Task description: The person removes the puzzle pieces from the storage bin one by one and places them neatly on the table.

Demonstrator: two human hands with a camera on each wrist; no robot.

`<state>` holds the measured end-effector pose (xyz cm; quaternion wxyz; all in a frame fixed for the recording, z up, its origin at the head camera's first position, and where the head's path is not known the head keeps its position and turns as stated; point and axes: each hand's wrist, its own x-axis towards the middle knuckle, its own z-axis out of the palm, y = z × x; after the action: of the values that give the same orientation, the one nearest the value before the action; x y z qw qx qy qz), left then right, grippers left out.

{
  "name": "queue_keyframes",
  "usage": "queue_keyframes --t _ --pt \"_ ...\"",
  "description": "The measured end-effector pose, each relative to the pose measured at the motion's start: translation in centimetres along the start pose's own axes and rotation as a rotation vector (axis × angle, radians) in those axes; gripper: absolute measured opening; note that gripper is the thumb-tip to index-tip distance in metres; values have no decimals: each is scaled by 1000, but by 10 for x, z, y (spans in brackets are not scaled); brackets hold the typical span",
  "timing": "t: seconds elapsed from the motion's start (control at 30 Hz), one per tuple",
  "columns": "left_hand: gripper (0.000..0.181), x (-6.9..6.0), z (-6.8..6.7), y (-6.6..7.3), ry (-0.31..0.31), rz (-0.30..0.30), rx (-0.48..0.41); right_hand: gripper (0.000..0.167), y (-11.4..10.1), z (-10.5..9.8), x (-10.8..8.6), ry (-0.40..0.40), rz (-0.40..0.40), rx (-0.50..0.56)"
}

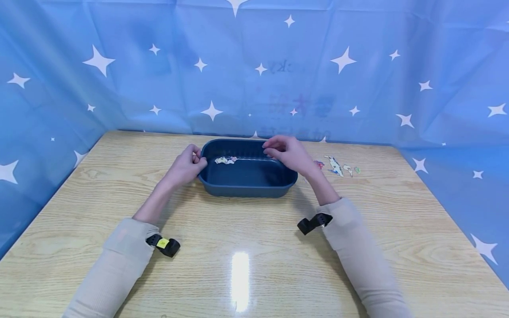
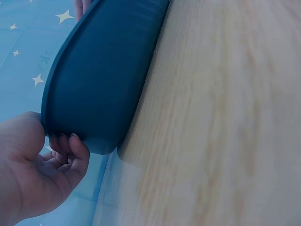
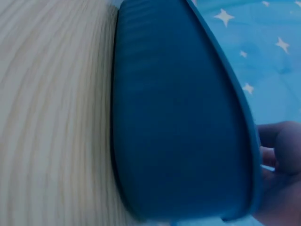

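A dark blue oblong plastic basin (image 1: 246, 191) stands on the wooden table. My left hand (image 1: 187, 165) pinches its left rim between thumb and curled fingers; the left wrist view shows this hand (image 2: 51, 169) at the basin's end wall (image 2: 103, 80). Over the right part of the basin hovers my right hand (image 1: 289, 154), its fingers loosely bent and thumb apart from them, with nothing visible between. Inside the basin, toward the left, lie small flat cut-out pieces (image 1: 225, 160). In the right wrist view, the basin's side (image 3: 178, 122) hides part of the right hand (image 3: 282, 174).
To the right of the basin, several flat colourful cut-outs (image 1: 335, 166) lie on the table (image 1: 191, 256), some partly behind the right forearm. A blue curtain with white stars (image 1: 258, 88) hangs along the table's back edge. Each wrist carries a small black camera.
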<state>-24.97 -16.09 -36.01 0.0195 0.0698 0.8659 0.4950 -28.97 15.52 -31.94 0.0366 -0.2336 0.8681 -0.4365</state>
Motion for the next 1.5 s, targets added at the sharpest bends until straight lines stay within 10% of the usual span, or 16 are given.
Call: queue_keyframes --t 0.97,1.5 --pt "15 0 1 1 -4 3 -22 45 -21 65 45 -361 54 -303" --pt "14 -1 1 1 -2 9 -18 16 -23 76 41 -295 113 -379"
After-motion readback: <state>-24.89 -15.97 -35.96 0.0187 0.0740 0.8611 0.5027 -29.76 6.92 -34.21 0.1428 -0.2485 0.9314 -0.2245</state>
